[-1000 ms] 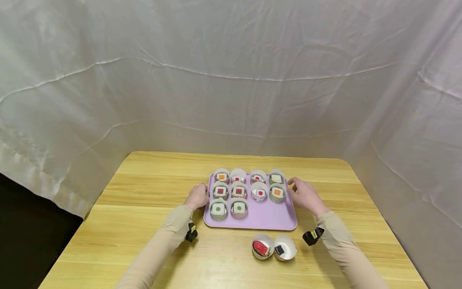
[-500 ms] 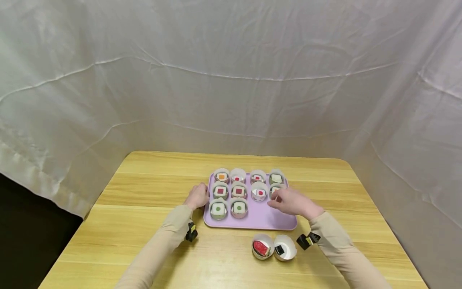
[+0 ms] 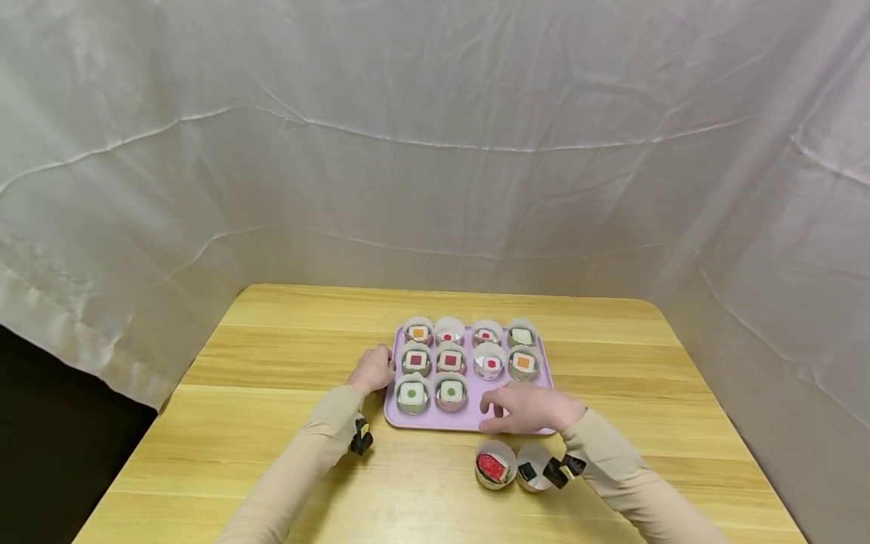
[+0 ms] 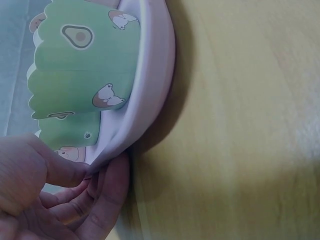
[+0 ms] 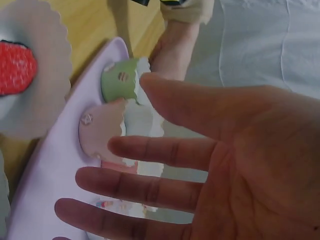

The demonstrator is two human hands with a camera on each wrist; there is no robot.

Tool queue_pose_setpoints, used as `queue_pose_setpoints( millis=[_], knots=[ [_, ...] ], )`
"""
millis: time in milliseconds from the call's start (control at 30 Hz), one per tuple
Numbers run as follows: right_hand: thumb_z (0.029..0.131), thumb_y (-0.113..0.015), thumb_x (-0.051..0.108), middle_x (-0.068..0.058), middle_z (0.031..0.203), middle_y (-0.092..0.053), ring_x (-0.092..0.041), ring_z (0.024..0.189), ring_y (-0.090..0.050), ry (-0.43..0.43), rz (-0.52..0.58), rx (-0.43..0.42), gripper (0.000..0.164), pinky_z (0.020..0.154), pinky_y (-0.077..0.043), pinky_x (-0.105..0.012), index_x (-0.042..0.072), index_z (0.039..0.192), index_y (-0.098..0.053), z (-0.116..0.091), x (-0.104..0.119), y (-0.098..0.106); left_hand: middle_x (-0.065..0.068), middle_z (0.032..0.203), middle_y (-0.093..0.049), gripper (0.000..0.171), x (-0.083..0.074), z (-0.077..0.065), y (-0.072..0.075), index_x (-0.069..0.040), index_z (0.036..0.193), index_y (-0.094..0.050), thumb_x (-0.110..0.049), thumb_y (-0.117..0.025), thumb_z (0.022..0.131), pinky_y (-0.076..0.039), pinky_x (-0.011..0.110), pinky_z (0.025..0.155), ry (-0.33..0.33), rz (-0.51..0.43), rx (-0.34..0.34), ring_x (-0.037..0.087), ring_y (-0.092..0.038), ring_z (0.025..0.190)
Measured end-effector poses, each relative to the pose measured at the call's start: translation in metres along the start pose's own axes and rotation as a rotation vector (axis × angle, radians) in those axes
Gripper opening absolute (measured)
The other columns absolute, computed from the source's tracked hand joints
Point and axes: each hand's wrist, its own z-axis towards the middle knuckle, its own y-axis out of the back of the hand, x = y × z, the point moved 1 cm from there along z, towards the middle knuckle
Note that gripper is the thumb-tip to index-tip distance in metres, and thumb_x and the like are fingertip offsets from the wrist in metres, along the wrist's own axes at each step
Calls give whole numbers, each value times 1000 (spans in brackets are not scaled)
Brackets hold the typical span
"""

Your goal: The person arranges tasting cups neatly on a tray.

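Observation:
A lilac tray (image 3: 469,420) lies on the table with several paper cups in rows, each with a sushi-like piece inside. My left hand (image 3: 372,369) pinches the tray's left rim, thumb above and fingers below, beside a green avocado-print cup (image 4: 85,55). Above the front right part of the tray hovers my right hand (image 3: 523,408), its fingers spread and holding nothing. In the right wrist view a pink cup (image 5: 102,130) shows behind its fingertips. Just in front of the tray stand a cup with a red-topped piece (image 3: 494,467) and a cup with a black piece (image 3: 529,473), side by side.
The wooden table (image 3: 285,325) runs around the tray on every side. A pale fabric curtain (image 3: 435,174) hangs behind it and at both sides. The right wrist camera (image 3: 563,471) partly covers the cup with the black piece.
My right hand has left the tray's right rim and moved left and toward me, over the tray's front right. The left hand has kept its place on the rim.

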Motion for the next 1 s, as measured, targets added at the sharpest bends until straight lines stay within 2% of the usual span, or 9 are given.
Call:
queue_pose_setpoints(
  millis=[267, 467, 600, 833, 1000],
  knots=[
    [95, -65, 41, 4, 91, -66, -7, 80, -56, 11, -21, 67, 32, 72, -49, -26, 14, 111, -67, 3, 10, -9, 9, 69, -61, 19, -1, -1, 1, -4, 78, -59, -5, -54, 97, -50, 25, 51, -11, 17, -11, 18, -60, 59],
    [95, -65, 45, 8, 87, -63, -5, 79, -55, -11, -61, 117, 28, 73, -49, -27, 19, 105, -68, 6, 14, -15, 10, 71, -62, 17, -1, -1, 2, -3, 82, -62, -5, -55, 97, -50, 25, 52, -2, 19, -8, 19, -61, 61],
    [94, -65, 48, 10, 87, -62, -5, 79, -55, -40, -73, 140, 32, 75, -48, -26, 18, 106, -68, 8, 16, -19, 10, 71, -63, 16, -2, -2, 2, -1, 84, -63, -5, -54, 97, -50, 25, 52, -5, 25, -7, 19, -60, 60],
    [82, -75, 57, 9, 96, -66, -9, 88, -60, -120, -95, 169, 47, 83, -52, -31, 19, 109, -67, 10, 22, -24, 12, 76, -64, 12, -2, -2, 2, 0, 91, -65, -4, -54, 96, -51, 26, 53, 2, 16, -10, 19, -61, 64],
    [76, -81, 56, 8, 98, -67, -11, 92, -63, -137, -96, 189, 51, 85, -54, -33, 20, 110, -65, 12, 24, -27, 12, 77, -64, 11, -1, -2, 1, 0, 92, -64, -3, -55, 96, -51, 26, 54, 0, 22, -10, 20, -62, 66]
  ],
)
